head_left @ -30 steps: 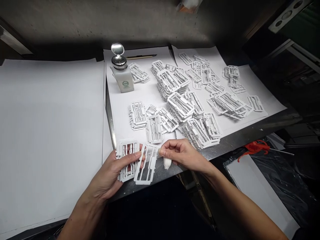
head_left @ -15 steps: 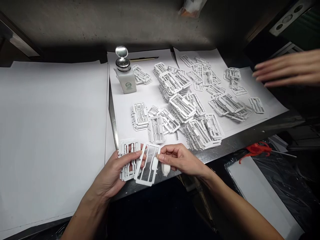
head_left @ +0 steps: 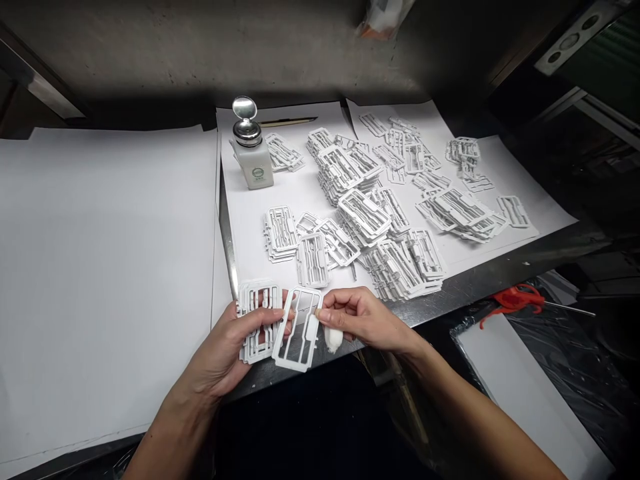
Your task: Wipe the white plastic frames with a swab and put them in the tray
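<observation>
My left hand [head_left: 220, 353] is closed round a stack of white slotted plastic frames [head_left: 259, 288], its thumb lying across their front. A single white plastic frame [head_left: 295, 363] stands tilted between my hands, its left edge by my left thumb. Pinched at its right edge by my right hand [head_left: 357, 317], the same frame shows long openings with thin bars. A white cotton wad [head_left: 333, 339] is tucked under the fingers of my right hand. Just beyond my hands lie a small stack of frames [head_left: 281, 230] and a loose frame [head_left: 313, 259].
A pump bottle [head_left: 257, 165] with its lid up stands at the back, near tweezers [head_left: 287, 122]. Piles of similar frames [head_left: 350, 167] cover the white paper [head_left: 245, 220]. An orange-red air gun [head_left: 515, 298] lies at the right. Blank white paper [head_left: 100, 267] spreads on the left.
Another person's hand at the upper right has gone out of view. The single frame between my hands has shifted slightly right; my grip looks the same.
</observation>
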Tool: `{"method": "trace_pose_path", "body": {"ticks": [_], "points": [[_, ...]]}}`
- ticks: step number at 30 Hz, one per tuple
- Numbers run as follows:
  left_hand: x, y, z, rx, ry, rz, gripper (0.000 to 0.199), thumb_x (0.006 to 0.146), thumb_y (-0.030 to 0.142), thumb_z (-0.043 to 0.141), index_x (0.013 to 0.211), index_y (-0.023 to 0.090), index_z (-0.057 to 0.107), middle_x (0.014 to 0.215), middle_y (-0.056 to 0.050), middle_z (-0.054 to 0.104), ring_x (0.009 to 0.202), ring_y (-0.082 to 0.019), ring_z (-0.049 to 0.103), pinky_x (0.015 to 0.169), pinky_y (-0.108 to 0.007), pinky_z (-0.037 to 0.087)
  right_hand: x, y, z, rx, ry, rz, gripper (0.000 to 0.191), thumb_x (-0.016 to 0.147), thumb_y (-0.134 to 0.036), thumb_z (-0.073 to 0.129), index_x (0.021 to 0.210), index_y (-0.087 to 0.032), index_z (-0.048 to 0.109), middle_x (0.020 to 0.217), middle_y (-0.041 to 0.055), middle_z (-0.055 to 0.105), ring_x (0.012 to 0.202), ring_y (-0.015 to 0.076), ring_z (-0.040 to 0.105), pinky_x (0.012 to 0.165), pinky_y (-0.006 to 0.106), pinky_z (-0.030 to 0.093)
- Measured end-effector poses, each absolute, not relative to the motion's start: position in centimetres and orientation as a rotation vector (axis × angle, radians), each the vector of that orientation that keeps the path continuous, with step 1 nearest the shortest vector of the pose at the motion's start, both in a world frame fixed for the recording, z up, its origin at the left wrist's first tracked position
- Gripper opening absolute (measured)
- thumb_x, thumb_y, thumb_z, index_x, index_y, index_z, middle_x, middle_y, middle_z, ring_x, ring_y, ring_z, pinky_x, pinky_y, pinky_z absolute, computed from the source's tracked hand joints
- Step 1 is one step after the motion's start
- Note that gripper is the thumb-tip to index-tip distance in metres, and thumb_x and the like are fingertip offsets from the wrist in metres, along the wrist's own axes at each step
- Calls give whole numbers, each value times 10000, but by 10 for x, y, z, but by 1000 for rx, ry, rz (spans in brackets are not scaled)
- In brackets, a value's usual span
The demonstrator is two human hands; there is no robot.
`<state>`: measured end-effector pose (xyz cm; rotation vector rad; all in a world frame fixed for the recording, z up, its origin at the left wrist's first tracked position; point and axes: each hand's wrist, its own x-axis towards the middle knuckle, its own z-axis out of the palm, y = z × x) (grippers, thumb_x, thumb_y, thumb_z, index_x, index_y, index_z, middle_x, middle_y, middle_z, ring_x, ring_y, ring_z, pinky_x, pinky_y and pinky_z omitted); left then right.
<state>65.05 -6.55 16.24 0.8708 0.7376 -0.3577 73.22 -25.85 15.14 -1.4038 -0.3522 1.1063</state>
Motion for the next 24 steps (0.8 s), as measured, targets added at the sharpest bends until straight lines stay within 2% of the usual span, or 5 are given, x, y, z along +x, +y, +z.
{"method": "trace_pose_path", "body": {"ticks": [4,8,13,24], "points": [[650,-65,160,1025,663,-373,268,724,245,690,976,157,667,803,-42,668,709,-151,616,673,-259,514,737,-258,162,-1389,-364,1073,262,805,-355,666,748,-119,567,559,-60,441,463,37,341,411,153,250],[651,-67,160,1124,624,-334,296,736,294,683,998,157,661,833,-48,661,745,-154,605,707,-271,500,742,-257,174,-1418,-399,1052,243,792,-324,686,738,-118,568,535,-60,457,457,38,347,411,151,255],[653,-68,162,1072,653,-284,328,698,277,722,997,165,646,861,-42,654,803,-183,608,756,-322,494,743,-259,172,-1403,-410,1112,225,822,-315,654,751,-124,558,538,-62,451,458,37,345,417,150,254],[652,-70,165,1090,631,-266,251,701,273,717,922,168,660,806,-20,654,748,-156,603,683,-256,487,742,-265,156,-1400,-423,1167,218,844,-321,628,792,-121,561,558,-68,421,463,41,321,415,160,235]]}}
